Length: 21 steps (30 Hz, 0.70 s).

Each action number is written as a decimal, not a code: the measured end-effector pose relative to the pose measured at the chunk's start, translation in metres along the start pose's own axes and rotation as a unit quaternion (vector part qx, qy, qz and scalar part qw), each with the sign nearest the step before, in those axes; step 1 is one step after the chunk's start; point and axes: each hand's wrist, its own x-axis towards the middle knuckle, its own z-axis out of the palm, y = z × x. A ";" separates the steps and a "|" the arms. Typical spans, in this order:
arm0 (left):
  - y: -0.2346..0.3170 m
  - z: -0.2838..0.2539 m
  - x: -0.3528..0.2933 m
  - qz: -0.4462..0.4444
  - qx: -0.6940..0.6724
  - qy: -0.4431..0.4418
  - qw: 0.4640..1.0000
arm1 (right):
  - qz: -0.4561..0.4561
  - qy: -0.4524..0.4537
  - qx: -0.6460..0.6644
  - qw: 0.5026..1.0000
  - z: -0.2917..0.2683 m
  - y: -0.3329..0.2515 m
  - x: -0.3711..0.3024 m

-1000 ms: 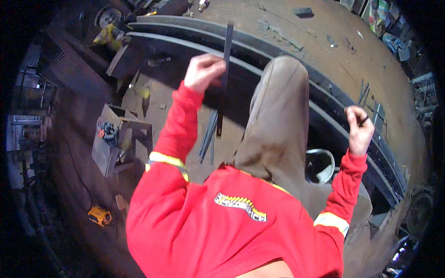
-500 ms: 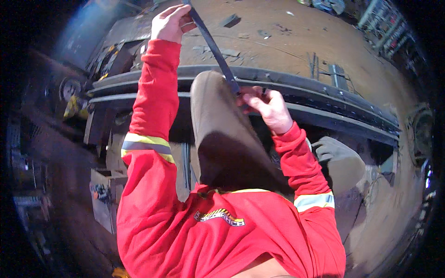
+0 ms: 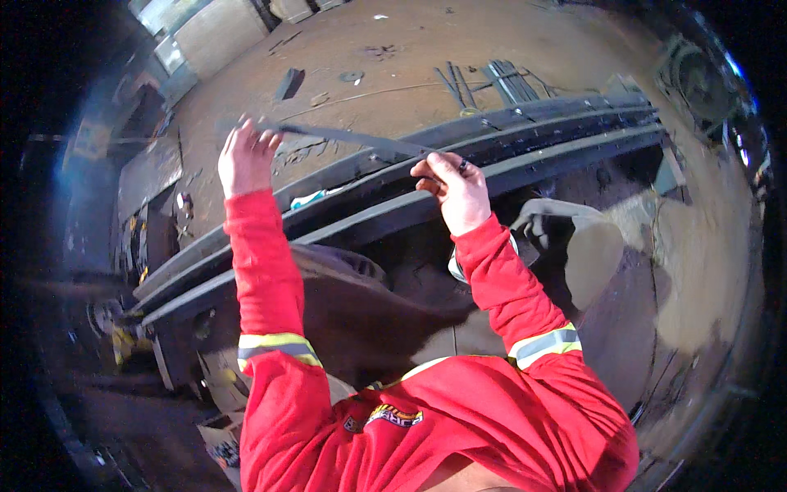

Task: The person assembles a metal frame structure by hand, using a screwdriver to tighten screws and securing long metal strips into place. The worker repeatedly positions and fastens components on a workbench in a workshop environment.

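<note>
A thin, flat dark metal bar (image 3: 352, 138) is stretched between my two hands, above the long steel beams. My left hand (image 3: 247, 160) is closed around its left end, slightly blurred, and a short dim stretch of bar seems to pass beyond the fingers. Thumb and fingers of my right hand (image 3: 453, 190) pinch the other end; a dark ring shows on one finger. The bar lies nearly level across the view, its right end a little nearer to me. Beneath it, the steel beams (image 3: 533, 148) run side by side from lower left to upper right.
Beyond the beams, several dark bars (image 3: 512, 82) and a small dark block (image 3: 289, 84) lie on the brown floor. A light-blue and white object (image 3: 307, 199) rests by the beams. At lower left stands an open box (image 3: 221, 439), with a yellow object (image 3: 123, 344) farther left.
The bar has swung from steeply slanted to nearly level. My left hand has come lower and to the left, still holding it. My view has turned, and my leg has shifted.
</note>
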 end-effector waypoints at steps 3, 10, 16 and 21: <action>-0.013 -0.024 -0.010 -0.053 -0.015 0.072 0.996 | -0.042 0.065 -0.006 0.997 -0.023 -0.009 0.018; -0.041 -0.046 -0.036 -0.202 0.357 -0.146 0.900 | -0.081 0.231 0.064 0.968 -0.067 -0.018 0.049; -0.080 -0.029 -0.060 -0.220 0.545 -0.225 0.777 | -0.048 0.293 0.087 0.951 -0.092 0.010 0.065; -0.111 -0.025 -0.067 -0.169 0.596 -0.206 0.757 | -0.033 0.301 0.126 0.945 -0.107 0.046 0.074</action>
